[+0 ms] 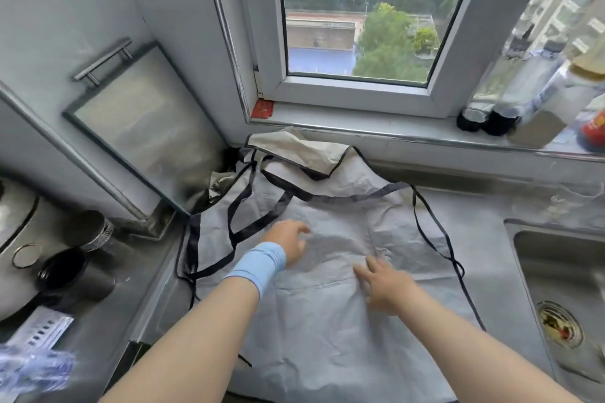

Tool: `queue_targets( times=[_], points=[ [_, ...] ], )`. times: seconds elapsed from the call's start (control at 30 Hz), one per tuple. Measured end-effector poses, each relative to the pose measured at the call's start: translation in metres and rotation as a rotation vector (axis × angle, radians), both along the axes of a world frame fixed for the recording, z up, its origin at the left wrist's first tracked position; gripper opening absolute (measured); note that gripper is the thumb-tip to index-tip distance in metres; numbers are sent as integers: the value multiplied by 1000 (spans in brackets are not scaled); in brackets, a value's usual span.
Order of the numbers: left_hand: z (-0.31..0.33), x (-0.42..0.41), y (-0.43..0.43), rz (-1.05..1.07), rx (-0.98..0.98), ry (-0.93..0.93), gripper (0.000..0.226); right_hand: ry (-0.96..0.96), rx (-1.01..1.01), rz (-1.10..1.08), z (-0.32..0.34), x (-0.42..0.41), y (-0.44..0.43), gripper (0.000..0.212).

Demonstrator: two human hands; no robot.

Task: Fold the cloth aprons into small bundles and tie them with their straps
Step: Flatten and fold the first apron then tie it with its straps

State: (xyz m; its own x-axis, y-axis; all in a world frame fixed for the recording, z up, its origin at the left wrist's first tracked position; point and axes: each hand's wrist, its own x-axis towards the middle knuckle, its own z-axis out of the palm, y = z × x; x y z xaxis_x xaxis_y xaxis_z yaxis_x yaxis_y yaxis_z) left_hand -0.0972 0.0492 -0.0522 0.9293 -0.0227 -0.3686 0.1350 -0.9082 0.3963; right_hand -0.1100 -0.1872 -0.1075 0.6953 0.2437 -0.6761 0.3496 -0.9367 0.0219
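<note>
A pale grey apron (330, 330) with dark trim lies spread flat on the counter in front of me. Its dark straps (242, 216) loop across the left part, and another strap (435, 239) trails down the right side. A second, beige apron (304, 150) lies crumpled behind it against the window sill. My left hand (288, 244), with a blue wristband, rests on the grey apron near its middle, fingers loosely spread. My right hand (386, 285) presses flat on the cloth a little to the right, fingers straight.
A steel sink (556, 288) with a drain sits at the right. Bottles and jars (523, 101) stand on the window sill. A framed tray (144, 127) leans in the left corner. Dark cups (85, 245) and a cooker (16, 239) crowd the left counter.
</note>
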Motion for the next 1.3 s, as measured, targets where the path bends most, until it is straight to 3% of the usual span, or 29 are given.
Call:
queue_targets(
  times=[0.07,0.17,0.33,0.4,0.5,0.6,0.7,0.83,0.97,1.07,1.17,1.3],
  points=[
    [8,22,9,74,-35,-74,32,-66,-60,67,9,21,3,45],
    [25,58,23,185,-59,-263,26,-226,97,-20,37,70,22,26],
    [47,111,43,393,98,-502,33,-500,492,-260,74,150,55,30],
    [50,127,51,517,95,-439,48,-484,570,-330,79,168,70,36],
    [50,146,63,679,-144,-207,65,-375,611,-461,72,181,86,59],
    [47,147,69,725,-334,-140,64,-259,696,-627,61,186,97,71],
    [43,142,70,761,-359,-198,55,-278,913,-875,65,190,103,64],
    [44,139,75,857,-260,-177,61,-210,1286,-1208,84,192,100,51],
    [44,129,68,863,-502,-77,74,-72,1493,-1309,103,188,87,36],
    [46,115,59,859,-589,-11,83,-88,1494,-1304,105,179,72,24],
    [46,99,53,811,-656,-64,67,-174,1370,-1227,105,162,55,18],
    [52,68,47,807,-623,-3,71,-266,1178,-1047,99,130,34,26]
  ],
)
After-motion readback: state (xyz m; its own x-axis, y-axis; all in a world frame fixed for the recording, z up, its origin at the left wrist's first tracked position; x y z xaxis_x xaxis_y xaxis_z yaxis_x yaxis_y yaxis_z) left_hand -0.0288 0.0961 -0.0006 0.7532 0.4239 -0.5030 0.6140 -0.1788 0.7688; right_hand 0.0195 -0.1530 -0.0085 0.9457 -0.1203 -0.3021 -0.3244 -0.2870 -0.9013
